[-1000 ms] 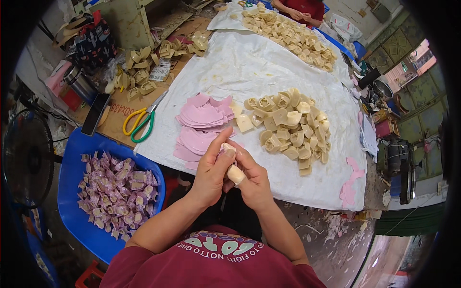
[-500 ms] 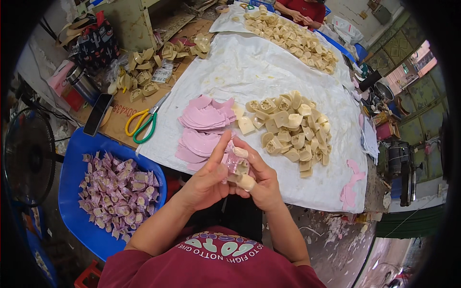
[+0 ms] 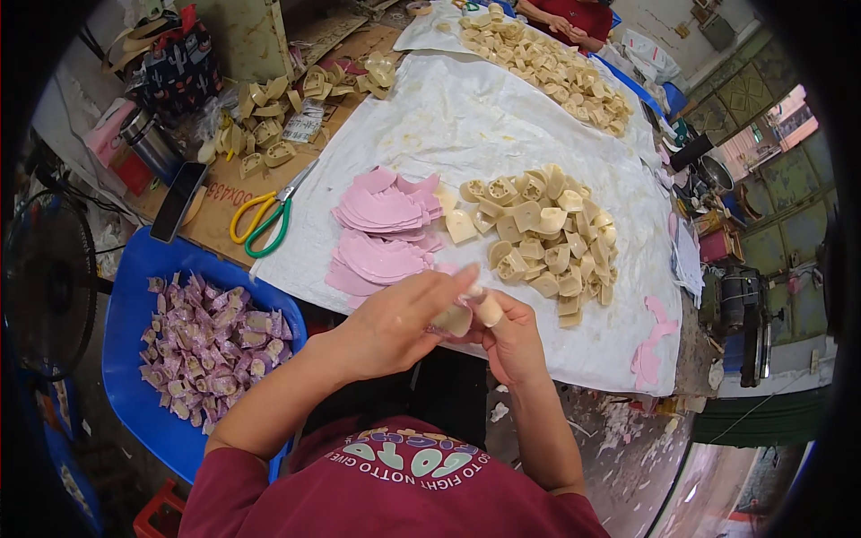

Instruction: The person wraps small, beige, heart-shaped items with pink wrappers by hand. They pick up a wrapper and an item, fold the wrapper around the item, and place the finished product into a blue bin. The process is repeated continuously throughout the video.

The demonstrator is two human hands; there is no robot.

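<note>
In front of my chest both hands hold one beige plastic shoe heel [image 3: 453, 320], partly wrapped in pink sheet. My left hand [image 3: 401, 321] is closed on it, its fingers reaching over the top and hiding much of it. My right hand [image 3: 516, 341] pinches the heel's right side and wears cream finger cots [image 3: 490, 310]. Just beyond my hands, overlapping pink cut sheets [image 3: 386, 255] lie in two stacks on a white cloth [image 3: 430, 117]. To their right is a heap of bare beige heels [image 3: 547, 233]; a single heel [image 3: 461, 226] lies between.
At my left a blue tub [image 3: 126, 332] holds many pink-covered heels [image 3: 215, 345]. Scissors [image 3: 269, 215] with yellow and green handles, a phone [image 3: 179, 202] and a steel flask [image 3: 152, 143] lie or stand nearby. A co-worker [image 3: 574, 22] sits beyond a larger heel heap [image 3: 547, 67].
My left hand has turned over and its fingers now lie across the heel's top. Both hands have shifted slightly right, and the heel is more hidden.
</note>
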